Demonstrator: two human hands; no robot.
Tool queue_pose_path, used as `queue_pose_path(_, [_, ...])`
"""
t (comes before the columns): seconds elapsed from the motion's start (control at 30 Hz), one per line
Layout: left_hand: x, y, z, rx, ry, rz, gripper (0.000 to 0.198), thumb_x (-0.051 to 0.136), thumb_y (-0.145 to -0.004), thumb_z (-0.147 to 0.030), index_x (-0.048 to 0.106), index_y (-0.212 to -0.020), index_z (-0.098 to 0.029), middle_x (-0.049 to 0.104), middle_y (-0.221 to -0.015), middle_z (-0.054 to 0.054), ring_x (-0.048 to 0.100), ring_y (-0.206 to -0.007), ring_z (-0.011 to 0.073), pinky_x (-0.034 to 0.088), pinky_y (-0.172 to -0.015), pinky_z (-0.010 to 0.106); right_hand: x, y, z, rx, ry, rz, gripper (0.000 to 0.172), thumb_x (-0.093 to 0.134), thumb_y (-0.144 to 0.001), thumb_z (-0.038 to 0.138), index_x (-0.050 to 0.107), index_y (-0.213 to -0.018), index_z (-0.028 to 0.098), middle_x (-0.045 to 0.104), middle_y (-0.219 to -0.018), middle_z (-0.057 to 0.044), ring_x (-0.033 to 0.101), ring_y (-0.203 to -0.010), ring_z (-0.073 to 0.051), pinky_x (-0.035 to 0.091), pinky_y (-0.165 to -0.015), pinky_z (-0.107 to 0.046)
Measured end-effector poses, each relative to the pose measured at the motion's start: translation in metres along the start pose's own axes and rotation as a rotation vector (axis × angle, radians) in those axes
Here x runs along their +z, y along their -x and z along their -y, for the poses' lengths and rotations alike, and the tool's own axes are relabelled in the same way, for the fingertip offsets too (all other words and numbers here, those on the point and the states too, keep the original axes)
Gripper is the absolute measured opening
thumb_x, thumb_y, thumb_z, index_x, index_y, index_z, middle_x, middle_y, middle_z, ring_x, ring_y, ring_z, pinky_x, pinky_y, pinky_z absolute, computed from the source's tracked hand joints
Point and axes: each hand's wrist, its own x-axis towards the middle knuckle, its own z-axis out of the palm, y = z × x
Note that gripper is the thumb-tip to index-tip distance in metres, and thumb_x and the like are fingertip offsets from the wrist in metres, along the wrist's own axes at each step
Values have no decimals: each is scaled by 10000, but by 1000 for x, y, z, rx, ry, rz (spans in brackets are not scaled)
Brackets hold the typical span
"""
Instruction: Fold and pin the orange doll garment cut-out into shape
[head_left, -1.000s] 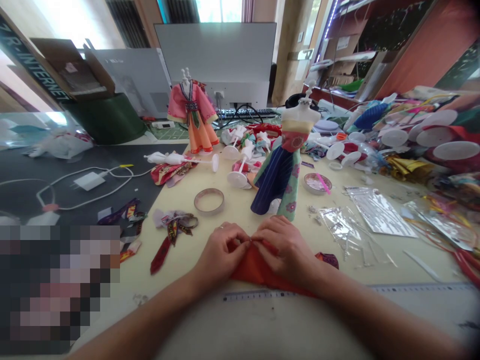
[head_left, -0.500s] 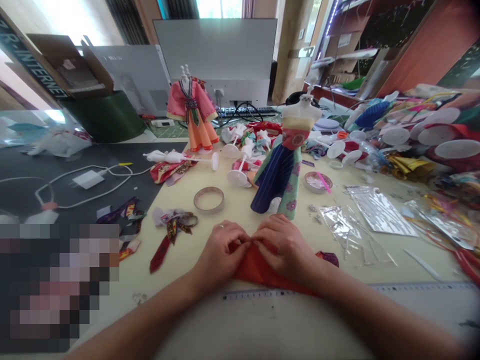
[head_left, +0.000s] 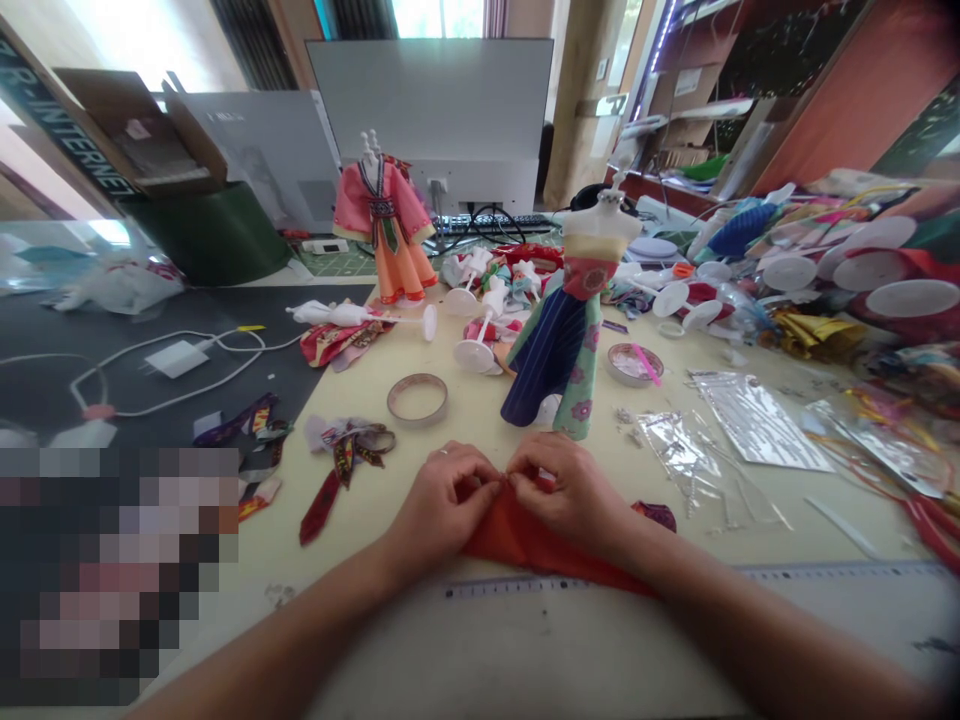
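Observation:
A piece of orange-red cloth (head_left: 517, 535) lies on the table close to me, its upper edge pinched between both hands. My left hand (head_left: 450, 500) grips that edge with thumb and forefinger, and a ring shows on one finger. Right beside it, my right hand (head_left: 566, 490) pinches the same edge, fingertips almost meeting the left ones. Under the cloth's lower side runs a clear ruler (head_left: 825, 572). Just beyond my hands stands a small white dress form (head_left: 600, 225) in a blue and green skirt (head_left: 551, 350). A dark purple patterned scrap (head_left: 656, 516) sits by my right wrist.
Left of my hands lie a roll of tape (head_left: 418, 400) and a patterned ribbon piece (head_left: 341, 460). To the right are clear plastic packets (head_left: 761, 420) and a small dish (head_left: 635, 365). Behind stand a dressed pink figure (head_left: 382, 210) and a monitor (head_left: 431, 100).
My right hand's fingers have shifted slightly and curled more at the cloth's edge. The left hand stays nearly in place.

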Motion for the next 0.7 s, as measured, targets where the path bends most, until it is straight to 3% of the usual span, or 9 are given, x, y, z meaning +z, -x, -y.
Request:
queue_pose_path(0.33, [-1, 0, -1, -17, -15, -1, 131, 524, -808, -197, 581, -691, -186, 629, -734, 25, 549, -767, 174, 418, -725, 307, -6, -1, -3, 22, -37, -36, 126, 492, -710, 83, 523, -629, 176, 539, -636, 8, 492, -639, -126, 395, -642, -274])
queue_pose_path(0.47, [-2, -1, 0, -8, -40, 8, 127, 520, -806, -192, 587, -698, -187, 629, -738, 21, 549, -760, 173, 419, -727, 314, -15, 0, 2, -52, -139, -69, 126, 493, -732, 81, 538, -668, 180, 535, -667, 4, 506, -633, -119, 417, -589, -253])
queue_pose_path(0.53, [-2, -1, 2, -7, -56, 17, 114, 523, -799, -190, 589, -707, -189, 625, -733, 17, 546, -755, 174, 418, -728, 319, -26, 0, 5, -127, -189, -168, 121, 501, -752, 89, 563, -711, 184, 550, -709, -3, 522, -643, -120, 436, -589, -256])
queue_pose_path(0.6, [-1, -1, 4, 0, -60, 25, 107, 520, -796, -189, 589, -715, -190, 623, -734, 17, 543, -759, 176, 418, -735, 327, -43, -2, 3, -163, -185, -368, 104, 518, -771, 114, 582, -742, 191, 568, -743, -13, 543, -674, -133, 455, -618, -276])
queue_pose_path(0.7, [-1, -1, 5, 5, -71, 29, 114, 508, -798, -188, 585, -714, -190, 618, -736, 20, 539, -764, 180, 416, -741, 336, -78, -8, -16, -53, -45, -705, 85, 538, -791, 182, 577, -716, 189, 572, -718, -14, 555, -694, -149, 453, -658, -295])
